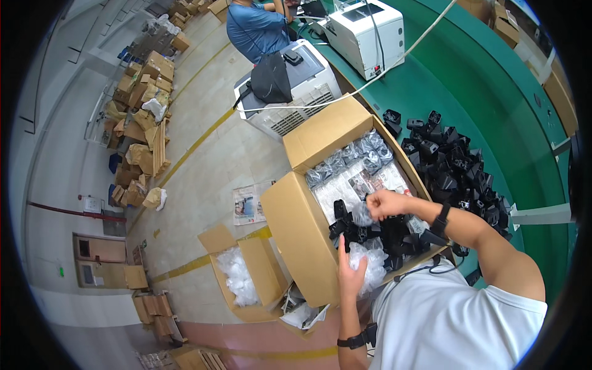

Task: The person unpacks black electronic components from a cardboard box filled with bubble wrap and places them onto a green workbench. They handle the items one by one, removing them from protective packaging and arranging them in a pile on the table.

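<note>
While the right hand (pixel 387 205) is hovering over an open brown cardboard carton (pixel 296 237), its fingers are bending into a near-closed grip and appear to be pinching item one.

Item one: crumpled bag of clear thin plastic (pixel 361 215), hanging above the carton's contents, just left of the right hand's fingertips. Whether it is enclosing a part, the view is not showing. Handling, by judgement: very light, limp, slippery, easily torn; best taken by the open mouth or a gathered edge, between thumb and forefinger.

Item two: small black hard-plastic housings (pixel 394 237), lying loose in the near half of the carton. Handling, by judgement: light to middling, stiff, smooth, prone to scuffing; best held across the sides of the body.

Item three: heap of loose clear plastic bags (pixel 372 271), resting at the carton's near end. The left hand (pixel 352 274) is standing open beside it, thumb parted from the fingers, seemingly holding nothing; contact with the heap cannot be told.

Adjoining stock: bagged grey parts (pixel 373 151), sitting in rows at the carton's far end; printed newspaper sheet (pixel 330 198), lying before them; pile of black plastic housings (pixel 456 160), spreading over the green bench (pixel 425 80).
</note>
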The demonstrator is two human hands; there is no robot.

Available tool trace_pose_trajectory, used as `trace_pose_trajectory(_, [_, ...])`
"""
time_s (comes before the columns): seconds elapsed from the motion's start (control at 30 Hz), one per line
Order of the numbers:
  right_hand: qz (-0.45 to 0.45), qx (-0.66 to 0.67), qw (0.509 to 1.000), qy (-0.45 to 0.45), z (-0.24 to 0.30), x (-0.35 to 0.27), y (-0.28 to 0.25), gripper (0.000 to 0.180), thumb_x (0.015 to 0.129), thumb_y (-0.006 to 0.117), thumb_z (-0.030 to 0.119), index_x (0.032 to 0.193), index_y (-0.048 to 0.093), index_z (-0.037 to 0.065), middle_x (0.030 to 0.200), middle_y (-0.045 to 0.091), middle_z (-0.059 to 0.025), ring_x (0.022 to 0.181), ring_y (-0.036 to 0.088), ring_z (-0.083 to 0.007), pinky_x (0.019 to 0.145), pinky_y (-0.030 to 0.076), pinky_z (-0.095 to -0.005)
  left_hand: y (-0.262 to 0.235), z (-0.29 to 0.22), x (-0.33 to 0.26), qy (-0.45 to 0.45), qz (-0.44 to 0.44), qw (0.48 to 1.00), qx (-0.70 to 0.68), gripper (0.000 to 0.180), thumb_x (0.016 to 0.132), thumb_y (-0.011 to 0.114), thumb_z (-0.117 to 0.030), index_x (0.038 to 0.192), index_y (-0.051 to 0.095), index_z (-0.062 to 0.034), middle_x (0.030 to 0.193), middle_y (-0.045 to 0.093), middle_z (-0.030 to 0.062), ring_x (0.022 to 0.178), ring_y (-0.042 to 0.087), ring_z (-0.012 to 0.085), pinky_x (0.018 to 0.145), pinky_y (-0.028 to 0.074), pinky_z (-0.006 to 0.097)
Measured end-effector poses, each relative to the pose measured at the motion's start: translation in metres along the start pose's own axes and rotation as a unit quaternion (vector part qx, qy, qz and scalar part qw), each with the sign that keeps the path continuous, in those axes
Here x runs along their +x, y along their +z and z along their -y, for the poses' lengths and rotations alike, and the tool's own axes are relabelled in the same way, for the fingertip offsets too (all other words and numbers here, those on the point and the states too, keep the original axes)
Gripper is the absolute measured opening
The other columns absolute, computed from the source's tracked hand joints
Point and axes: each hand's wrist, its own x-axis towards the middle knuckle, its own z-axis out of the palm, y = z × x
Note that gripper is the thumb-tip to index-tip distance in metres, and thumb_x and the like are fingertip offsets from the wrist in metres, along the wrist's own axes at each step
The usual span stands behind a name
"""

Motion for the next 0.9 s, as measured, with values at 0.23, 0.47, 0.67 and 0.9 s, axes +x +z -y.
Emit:
trace_pose_trajectory(0.23, [0.143, 0.031, 0.989, -0.018, 0.020, -0.031, 0.020, 0.008, 0.083, 0.063, 0.008, 0.088, 0.062, 0.002, 0.078, 0.067, -0.0052, 0.066, 0.062, -0.0106, 0.059, 0.050, -0.0272, 0.019, 0.042, 0.026, 0.024, 0.091, 0.995, 0.010, 0.022, 0.083, 0.066, -0.012, 0.103, 0.064, -0.0024, 0.080, 0.065, 0.0109, 0.072, 0.061, 0.0208, 0.068, 0.048, 0.033])
trace_pose_trajectory(0.47, [-0.338, -0.531, 0.777, 0.027, -0.033, 0.056, -0.057, 0.036, 0.077, 0.066, 0.020, 0.110, 0.055, 0.009, 0.105, 0.057, -0.0184, 0.098, 0.062, -0.0333, 0.069, 0.055, -0.0437, 0.002, 0.025, -0.001, -0.092, 0.117, 0.975, -0.167, 0.021, 0.089, 0.063, -0.013, 0.105, 0.064, 0.0007, 0.089, 0.065, 0.0015, 0.080, 0.056, 0.0091, 0.073, 0.046, 0.026])
trace_pose_trajectory(0.67, [-0.319, -0.655, 0.685, 0.014, -0.072, 0.100, -0.087, 0.017, 0.088, 0.050, 0.016, 0.100, 0.059, 0.009, 0.097, 0.062, -0.0141, 0.086, 0.066, -0.0296, 0.068, 0.056, -0.0386, 0.001, 0.025, -0.013, -0.113, 0.111, 0.970, -0.182, 0.024, 0.090, 0.064, -0.017, 0.107, 0.064, -0.0001, 0.090, 0.065, 0.0022, 0.081, 0.057, 0.0095, 0.075, 0.046, 0.026])
trace_pose_trajectory(0.9, [-0.294, -0.463, 0.836, -0.013, -0.035, 0.074, -0.063, 0.031, 0.088, 0.048, 0.028, 0.089, 0.063, 0.001, 0.084, 0.066, -0.0247, 0.079, 0.066, -0.0417, 0.071, 0.053, -0.0506, -0.007, 0.032, -0.012, -0.139, 0.010, 0.963, -0.229, 0.025, 0.090, 0.062, -0.020, 0.104, 0.063, 0.0009, 0.095, 0.064, 0.0041, 0.087, 0.057, 0.0119, 0.078, 0.046, 0.028])
